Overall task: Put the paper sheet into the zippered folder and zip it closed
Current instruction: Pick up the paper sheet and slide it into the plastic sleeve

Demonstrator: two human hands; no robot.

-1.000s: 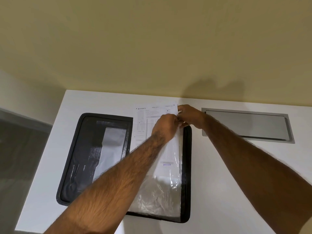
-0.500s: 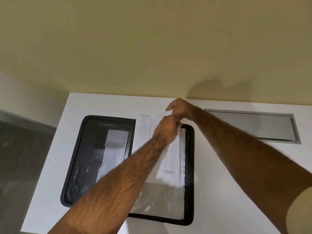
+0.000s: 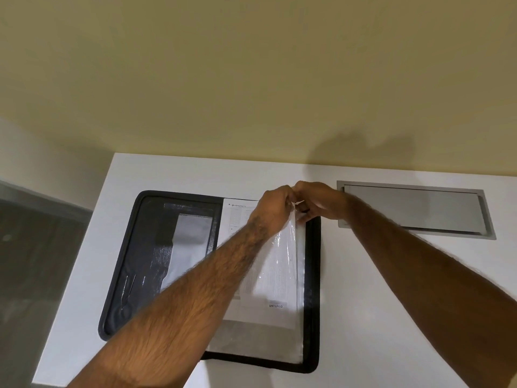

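Note:
A black zippered folder (image 3: 313, 275) lies open and flat on the white table (image 3: 363, 317). On its right half sits a printed paper sheet (image 3: 237, 217), partly inside a clear plastic sleeve (image 3: 288, 247). My left hand (image 3: 272, 208) pinches the lifted top edge of the sleeve at the folder's far edge. My right hand (image 3: 316, 201) meets it there, fingers closed on the top of the sheet or the sleeve; which one is hidden. The sheet's lower part shows through the plastic, and the sleeve's bottom holds no paper.
The folder's left half (image 3: 145, 261) has dark pockets and a grey panel. A grey metal cable-hatch (image 3: 414, 210) is set into the table to the right of my hands. A beige wall rises just behind the table's far edge; the table's left edge drops to a dark floor.
The sheet has slid further down into the sleeve, so less of it sticks out at the far edge. Both hands stay pinched together at the top of the sleeve.

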